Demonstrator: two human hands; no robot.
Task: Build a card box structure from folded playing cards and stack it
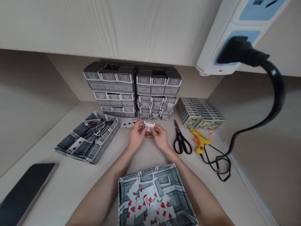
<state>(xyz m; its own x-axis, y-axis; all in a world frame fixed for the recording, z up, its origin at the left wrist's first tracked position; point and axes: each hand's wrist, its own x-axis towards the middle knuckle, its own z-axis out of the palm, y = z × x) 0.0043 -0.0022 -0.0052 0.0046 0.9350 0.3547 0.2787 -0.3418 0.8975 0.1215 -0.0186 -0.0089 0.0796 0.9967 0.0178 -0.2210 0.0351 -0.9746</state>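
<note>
Between my fingertips is a small folded playing card [149,124], with a grey patterned edge and a white face. My left hand [137,134] pinches it from the left, and my right hand [159,135] grips its other side. Just left of my left hand lies a loose playing card [128,123] with black clubs. Between my forearms stands a box made of playing cards [175,188], holding cut card pieces [150,204] with red hearts and diamonds. The fingers partly hide the folded card.
Card-built boxes [110,86] are stacked at the back. Card packs [199,113], scissors [180,141] and a yellow glue gun [200,140] with a looped cord lie right. A card tray [103,149] and phone [28,191] are left. A power strip [225,47] hangs upper right.
</note>
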